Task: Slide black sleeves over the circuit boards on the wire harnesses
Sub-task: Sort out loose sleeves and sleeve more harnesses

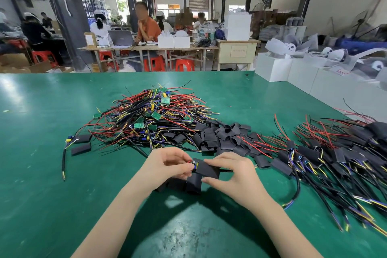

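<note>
Low over the green table, my left hand pinches the end of a small circuit board with its coloured wires. My right hand pinches a black sleeve that covers most of that board. Two more loose black sleeves lie just under my hands. Behind them is a heap of bare harnesses with green boards. A pile of empty black sleeves lies right of it. Sleeved harnesses spread out at the far right.
Two stray sleeves and a single harness lie at the left of the heap. White boxes line the table's right rear edge. People sit at wooden tables with red stools in the background.
</note>
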A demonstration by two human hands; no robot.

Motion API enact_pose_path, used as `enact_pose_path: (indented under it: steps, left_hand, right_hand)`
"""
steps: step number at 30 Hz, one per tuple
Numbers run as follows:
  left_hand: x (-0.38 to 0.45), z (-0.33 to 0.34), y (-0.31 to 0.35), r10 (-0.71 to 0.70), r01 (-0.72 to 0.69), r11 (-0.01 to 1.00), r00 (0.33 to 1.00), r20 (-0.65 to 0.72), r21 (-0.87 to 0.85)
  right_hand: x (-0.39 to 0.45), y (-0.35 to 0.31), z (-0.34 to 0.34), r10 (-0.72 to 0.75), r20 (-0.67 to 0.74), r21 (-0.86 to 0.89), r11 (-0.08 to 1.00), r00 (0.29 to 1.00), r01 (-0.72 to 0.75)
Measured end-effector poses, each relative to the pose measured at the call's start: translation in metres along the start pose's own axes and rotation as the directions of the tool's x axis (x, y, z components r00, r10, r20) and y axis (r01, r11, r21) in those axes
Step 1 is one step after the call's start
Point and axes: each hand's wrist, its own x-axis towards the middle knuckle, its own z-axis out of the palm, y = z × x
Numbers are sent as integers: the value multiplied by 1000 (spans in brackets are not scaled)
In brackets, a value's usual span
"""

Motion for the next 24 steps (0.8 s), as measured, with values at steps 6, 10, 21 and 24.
enact_pose_path:
  steps: [6, 10, 21, 24]
  left_hand:
    - [-1, -3, 1, 145, -158, 975, 985, 96, 154]
    - [-1, -2, 1, 171, -181, 969, 983, 71, 168]
    - [1, 0, -4, 136, -139, 986, 990, 32, 93]
    - [2, 2, -5, 216, -219, 965, 976, 32, 142]
  right_hand:
    - [0, -5, 1, 120, 40, 64, 990, 992, -123]
    - [0, -9, 0, 182, 23, 120, 976, 983, -183]
    - [0, -12, 5, 180, 11, 144, 973, 984, -179]
    - [0, -13, 5, 167, -20, 136, 977, 986, -163]
